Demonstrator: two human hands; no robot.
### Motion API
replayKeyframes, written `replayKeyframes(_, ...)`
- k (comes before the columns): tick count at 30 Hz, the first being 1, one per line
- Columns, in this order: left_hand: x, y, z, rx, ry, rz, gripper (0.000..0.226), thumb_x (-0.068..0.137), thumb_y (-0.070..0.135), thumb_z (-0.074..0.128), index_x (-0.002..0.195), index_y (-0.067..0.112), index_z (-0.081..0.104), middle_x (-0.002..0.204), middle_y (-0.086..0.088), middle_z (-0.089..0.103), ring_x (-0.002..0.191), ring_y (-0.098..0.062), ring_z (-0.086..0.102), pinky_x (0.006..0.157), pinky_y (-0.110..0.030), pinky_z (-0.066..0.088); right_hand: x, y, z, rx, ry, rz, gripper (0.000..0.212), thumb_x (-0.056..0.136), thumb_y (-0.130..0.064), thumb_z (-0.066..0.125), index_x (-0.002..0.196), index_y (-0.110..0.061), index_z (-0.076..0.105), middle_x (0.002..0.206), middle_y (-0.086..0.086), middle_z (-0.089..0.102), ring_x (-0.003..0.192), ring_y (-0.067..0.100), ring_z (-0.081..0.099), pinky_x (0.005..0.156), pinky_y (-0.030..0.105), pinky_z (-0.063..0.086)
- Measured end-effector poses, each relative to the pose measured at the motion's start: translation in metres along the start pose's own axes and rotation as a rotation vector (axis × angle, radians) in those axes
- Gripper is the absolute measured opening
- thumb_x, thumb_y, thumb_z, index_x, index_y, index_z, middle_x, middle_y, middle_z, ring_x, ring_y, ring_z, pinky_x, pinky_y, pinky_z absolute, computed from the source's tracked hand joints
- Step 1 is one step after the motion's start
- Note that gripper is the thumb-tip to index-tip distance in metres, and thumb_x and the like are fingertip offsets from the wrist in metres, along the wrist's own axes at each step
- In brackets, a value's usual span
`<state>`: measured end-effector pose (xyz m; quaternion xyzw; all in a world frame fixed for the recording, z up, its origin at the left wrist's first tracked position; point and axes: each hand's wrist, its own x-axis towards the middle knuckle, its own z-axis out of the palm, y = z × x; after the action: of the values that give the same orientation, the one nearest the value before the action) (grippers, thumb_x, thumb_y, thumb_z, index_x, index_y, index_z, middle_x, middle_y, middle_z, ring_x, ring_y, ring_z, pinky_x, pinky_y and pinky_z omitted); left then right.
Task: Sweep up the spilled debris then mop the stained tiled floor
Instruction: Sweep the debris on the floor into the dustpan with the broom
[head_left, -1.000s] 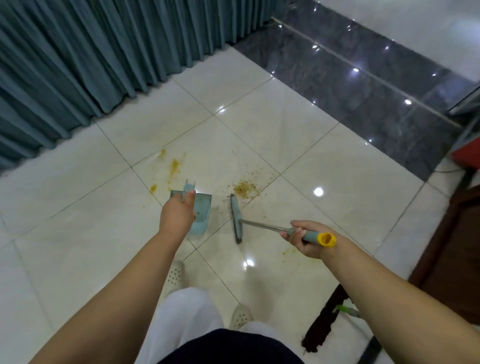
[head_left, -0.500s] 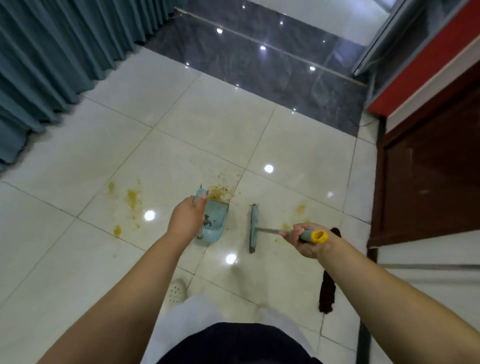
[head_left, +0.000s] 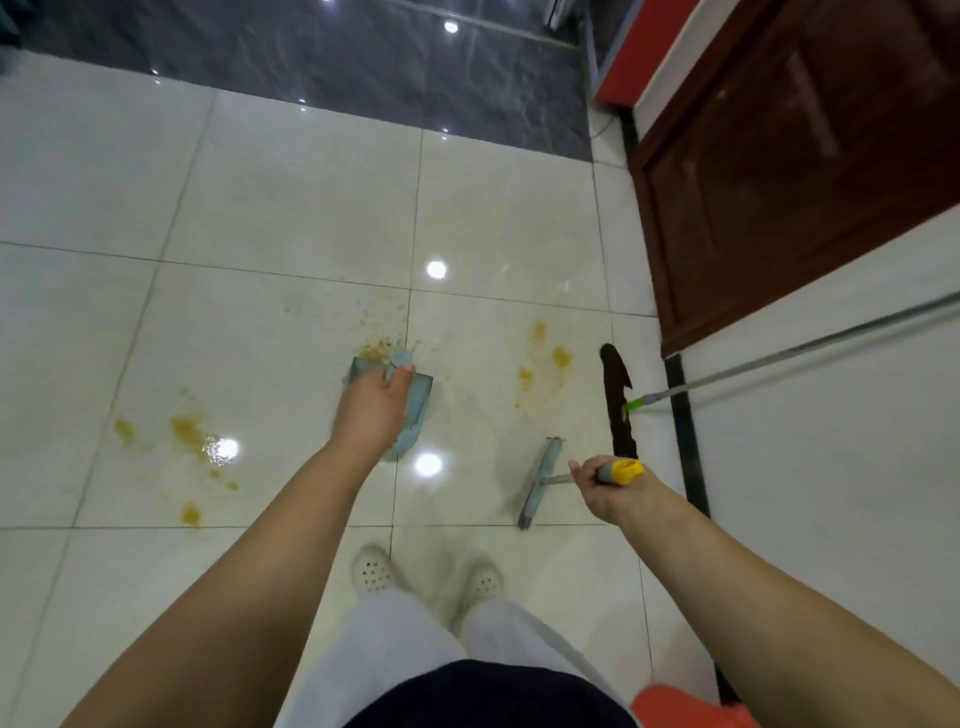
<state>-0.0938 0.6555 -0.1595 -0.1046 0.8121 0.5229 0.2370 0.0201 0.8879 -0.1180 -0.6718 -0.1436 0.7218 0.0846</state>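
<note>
While the dustpan (head_left: 410, 410) is gripped by the left hand (head_left: 375, 410), fingers curled round its short handle, its lip is seen lying on the floor (head_left: 291, 208) against a heap of debris (head_left: 375, 352) on the far side. The right hand (head_left: 605, 491) is closed round the yellow-capped handle of the brush (head_left: 540, 480), whose head hangs near the floor, well apart from the dustpan and on the near right of it.

For the step to be done well, the brush head should probably be carried beyond the debris and drawn back toward the dustpan in short strokes, with the lip kept pressed flat so that no crumbs slip beneath it. The scattered specks beyond the heap would best be gathered inward first. A light stroke is advised, since the wet-looking stains (head_left: 540, 366) could be smeared by a heavy one.

Counted: one dustpan, one brush and one mop (head_left: 618, 400), which is laid on the floor to the right, its pole running off toward the wall. Two groups of yellow stains are seen, one to the right near the mop and one to the left (head_left: 187, 434), besides the single heap at the dustpan. Two pale shoes (head_left: 371, 570) are planted below, and one brown door (head_left: 779, 156) stands at the right.
</note>
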Motion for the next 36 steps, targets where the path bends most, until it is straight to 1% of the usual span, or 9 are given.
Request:
replayKeyframes(6, 0.010, -0.012, 0.001, 0.009, -0.020, -0.035, 0.042, 0.094, 0.051, 0.042, 0.068, 0.019, 0.046, 0.062, -0.004, 0.051, 0.052, -0.020, 0.046, 0.050, -0.026, 0.036, 0.039, 0.019, -0.016, -0.007, -0.005, 0.027, 0.047, 0.102, -0.005, 0.021, 0.149, -0.004, 0.029, 0.148, 0.014, 0.040, 0.026, 0.020, 0.044, 0.023, 0.012, 0.031)
replayKeyframes(8, 0.013, -0.015, -0.002, -0.001, -0.019, -0.045, 0.042, 0.094, 0.049, 0.042, 0.068, 0.017, 0.047, 0.064, -0.006, 0.051, 0.051, -0.019, 0.045, 0.047, -0.025, 0.035, 0.052, 0.032, -0.014, -0.061, -0.017, 0.060, 0.046, 0.103, -0.007, 0.022, 0.150, -0.006, 0.026, 0.119, 0.016, 0.059, 0.035, 0.020, 0.041, 0.024, 0.012, 0.033)
replayKeyframes(11, 0.016, -0.020, -0.009, -0.042, 0.016, -0.090, 0.042, 0.094, 0.047, 0.043, 0.074, 0.012, 0.051, 0.062, -0.007, 0.050, 0.047, -0.019, 0.044, 0.043, -0.023, 0.035, 0.068, 0.057, 0.002, -0.125, -0.012, 0.129, 0.033, 0.102, -0.005, 0.022, 0.124, -0.015, 0.044, 0.059, 0.013, 0.051, 0.015, 0.010, 0.032, 0.023, 0.010, 0.031)
replayKeyframes(13, 0.017, -0.021, -0.015, -0.072, 0.041, -0.108, 0.041, 0.095, 0.046, 0.044, 0.075, 0.010, 0.050, 0.058, -0.005, 0.048, 0.043, -0.017, 0.042, 0.037, -0.020, 0.033, 0.074, 0.074, 0.016, -0.134, -0.035, 0.200, 0.024, 0.103, -0.009, 0.025, 0.093, -0.009, 0.046, 0.048, 0.010, 0.043, 0.013, 0.008, 0.032, 0.023, 0.008, 0.028)
replayKeyframes(19, 0.018, -0.021, -0.037, -0.094, 0.099, -0.137, 0.037, 0.095, 0.043, 0.044, 0.079, 0.010, 0.049, 0.057, -0.004, 0.043, 0.042, -0.015, 0.036, 0.033, -0.017, 0.028, 0.073, 0.120, 0.074, -0.237, -0.073, 0.282, 0.017, 0.100, -0.010, 0.030, 0.093, -0.009, 0.046, 0.062, 0.005, 0.042, 0.015, 0.010, 0.037, 0.028, 0.011, 0.038)
replayKeyframes(23, 0.020, -0.024, -0.052, -0.063, 0.137, -0.144, 0.037, 0.095, 0.042, 0.043, 0.079, 0.009, 0.050, 0.057, -0.005, 0.044, 0.044, -0.016, 0.036, 0.038, -0.023, 0.029, 0.071, 0.136, 0.115, -0.302, -0.171, 0.292, 0.029, 0.101, -0.008, 0.024, 0.076, -0.007, 0.039, 0.041, 0.009, 0.043, 0.013, 0.010, 0.033, 0.026, 0.008, 0.030)
replayKeyframes(30, 0.033, -0.026, -0.074, -0.015, 0.188, -0.112, 0.041, 0.096, 0.043, 0.040, 0.083, 0.006, 0.050, 0.057, -0.005, 0.043, 0.042, -0.015, 0.035, 0.034, -0.022, 0.029, 0.058, 0.145, 0.172, -0.429, -0.279, 0.298, 0.044, 0.100, -0.005, 0.019, 0.142, -0.003, 0.035, 0.025, 0.005, 0.036, 0.014, 0.010, 0.032, 0.026, 0.006, 0.028)
replayKeyframes(33, 0.039, -0.025, -0.079, 0.008, 0.206, -0.097, 0.046, 0.095, 0.047, 0.039, 0.080, 0.006, 0.052, 0.057, -0.005, 0.046, 0.044, -0.016, 0.039, 0.039, -0.023, 0.032, 0.056, 0.143, 0.179, -0.455, -0.280, 0.287, 0.040, 0.100, -0.001, 0.022, 0.131, -0.012, 0.044, 0.068, 0.005, 0.061, 0.036, 0.010, 0.038, 0.027, 0.008, 0.030)
replayKeyframes(36, 0.045, -0.021, -0.082, 0.014, 0.208, -0.084, 0.047, 0.094, 0.051, 0.039, 0.073, 0.010, 0.050, 0.058, -0.004, 0.048, 0.046, -0.017, 0.042, 0.044, -0.024, 0.034, 0.047, 0.128, 0.176, -0.467, -0.292, 0.300, 0.020, 0.099, -0.002, 0.025, 0.097, -0.004, 0.045, 0.068, 0.004, 0.037, 0.030, 0.010, 0.037, 0.026, 0.009, 0.031)
